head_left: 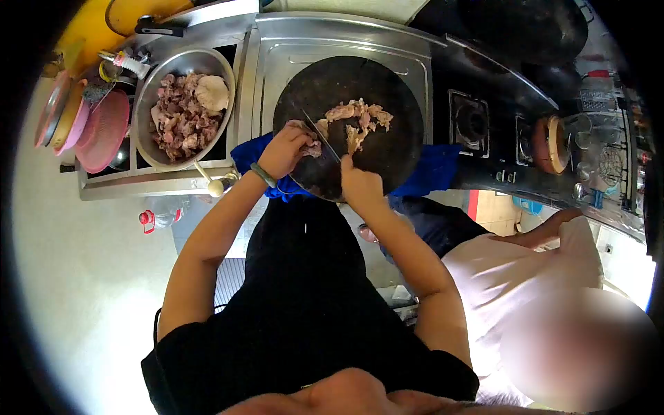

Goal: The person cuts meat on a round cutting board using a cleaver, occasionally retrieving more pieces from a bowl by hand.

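The knife (pixel 323 135) is over the left half of the round board (pixel 387 149), its long axis slanting from the right hand (pixel 362 188) forward and leftward, tip away from the person. The right fingers are wrapped around its handle, hiding most of it. The left hand (pixel 282 155) has its fingers closed over a meat chunk (pixel 312 148), partly covering it, left of the blade. The blade shows as a thin strip, so its face is hard to make out; I cannot tell whether it touches the chunk. Cut pieces (pixel 356 117) lie to the right.
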The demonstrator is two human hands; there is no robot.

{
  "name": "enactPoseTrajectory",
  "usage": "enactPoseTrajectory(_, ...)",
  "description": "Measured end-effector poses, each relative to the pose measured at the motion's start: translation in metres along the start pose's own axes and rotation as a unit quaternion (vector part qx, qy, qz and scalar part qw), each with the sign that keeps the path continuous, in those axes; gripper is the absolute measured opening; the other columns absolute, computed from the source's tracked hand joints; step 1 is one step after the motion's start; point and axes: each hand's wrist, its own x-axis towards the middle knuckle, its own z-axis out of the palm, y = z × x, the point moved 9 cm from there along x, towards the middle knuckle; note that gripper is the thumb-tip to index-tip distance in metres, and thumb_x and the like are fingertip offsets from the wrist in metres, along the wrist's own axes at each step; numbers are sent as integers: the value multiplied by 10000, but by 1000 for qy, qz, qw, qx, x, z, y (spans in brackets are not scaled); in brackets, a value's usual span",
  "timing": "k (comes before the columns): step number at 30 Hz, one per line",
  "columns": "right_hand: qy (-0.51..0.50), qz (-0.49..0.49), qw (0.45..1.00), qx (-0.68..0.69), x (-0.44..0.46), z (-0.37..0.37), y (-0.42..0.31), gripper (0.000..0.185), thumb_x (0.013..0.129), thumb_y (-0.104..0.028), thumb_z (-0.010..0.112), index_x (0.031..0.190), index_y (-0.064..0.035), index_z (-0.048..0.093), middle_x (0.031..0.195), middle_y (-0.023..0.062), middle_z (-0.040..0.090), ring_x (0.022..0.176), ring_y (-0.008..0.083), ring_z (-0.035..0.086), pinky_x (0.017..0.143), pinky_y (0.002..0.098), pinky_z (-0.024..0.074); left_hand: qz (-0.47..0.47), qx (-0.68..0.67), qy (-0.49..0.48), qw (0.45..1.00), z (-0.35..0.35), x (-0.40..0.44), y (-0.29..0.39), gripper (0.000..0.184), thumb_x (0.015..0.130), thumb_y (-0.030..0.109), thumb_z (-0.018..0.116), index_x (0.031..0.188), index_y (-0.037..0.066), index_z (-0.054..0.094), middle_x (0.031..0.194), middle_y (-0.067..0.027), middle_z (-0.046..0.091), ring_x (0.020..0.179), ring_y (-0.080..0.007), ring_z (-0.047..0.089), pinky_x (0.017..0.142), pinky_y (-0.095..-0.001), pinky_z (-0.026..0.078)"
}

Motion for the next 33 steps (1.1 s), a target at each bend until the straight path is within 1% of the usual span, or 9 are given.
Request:
enactPoseTrajectory(3, 1, 43, 999, 27, -25, 1, 29, 294, 900, -208, 533, 1123, -40, 438, 637, 170, 647, 572, 352, 655, 517, 473, 510, -70, -19, 54, 996, -8, -2, 8, 333, 708, 6, 691, 1025, 43, 599, 1086, -135, 578, 1091, -351, 533, 959, -419, 439)
enactPoseTrajectory(6, 25, 82, 995, 55, -35, -16, 37, 302, 914, -232, 540, 1120, -36, 438, 633, 179, 640, 564, 361, 646, 515, 477, 504, -176, -44, 176, 967, -18, -9, 21, 346, 709, -11, 689, 1038, 44, 594, 1133, -133, 561, 1116, -354, 521, 963, -414, 437)
enactPoseTrajectory(9, 50, 94, 991, 83, -50, -30, 25, 312, 914, -240, 550, 1118, -32, 437, 631, 183, 635, 565, 365, 642, 515, 476, 501, -213, -68, 195, 955, -18, -14, 24, 397, 701, -10, 711, 1072, 43, 577, 1185, -167, 519, 1136, -372, 513, 951, -406, 448)
enactPoseTrajectory(12, 64, 90, 988, 110, -61, -39, 5, 319, 913, -242, 554, 1118, -28, 437, 627, 181, 632, 569, 365, 642, 516, 473, 499, -98, 82, 134, 983, -44, -2, 46, 423, 676, 46, 742, 1063, 46, 572, 1212, -169, 497, 1165, -389, 486, 960, -424, 442)
enactPoseTrajectory(15, 36, 91, 988, 121, -59, -24, -14, 320, 912, -248, 550, 1119, -35, 432, 629, 167, 640, 572, 362, 646, 517, 473, 499, -60, 47, 115, 990, -38, -3, 24, 420, 645, 81, 746, 1021, 50, 563, 1165, -155, 513, 1145, -374, 491, 965, -431, 432)
enactPoseTrajectory(19, -12, 103, 992, 74, -50, -3, -20, 306, 899, -230, 545, 1116, -50, 428, 631, 135, 655, 563, 339, 659, 514, 463, 514, -56, -32, 115, 991, -24, -3, 8, 390, 648, 84, 739, 997, 47, 569, 1101, -141, 541, 1062, -361, 528, 923, -429, 447)
enactPoseTrajectory(26, -23, 75, 997, 21, -29, -15, -31, 281, 848, -127, 543, 1098, -38, 449, 648, 130, 668, 569, 296, 677, 535, 411, 550, -68, -9, 162, 984, -8, -4, -5, 332, 649, 59, 723, 948, 55, 580, 1067, -149, 552, 1021, -361, 546, 889, -425, 455)
enactPoseTrajectory(30, 54, 15, 997, 44, 18, -25, -45, 275, 832, -97, 540, 1082, -18, 457, 656, 132, 673, 568, 285, 680, 511, 386, 543, -73, -16, 148, 986, -3, -6, -8, 330, 646, 56, 723, 943, 50, 579, 1077, -152, 554, 1012, -360, 547, 878, -424, 456)
enactPoseTrajectory(33, 38, 19, 998, 45, 27, -24, -44, 257, 831, -98, 544, 1065, -18, 473, 649, 130, 670, 565, 287, 678, 508, 386, 540, -61, -8, 153, 986, -6, -4, -8, 332, 642, 58, 729, 936, 46, 576, 1074, -151, 559, 1004, -360, 548, 873, -427, 456)
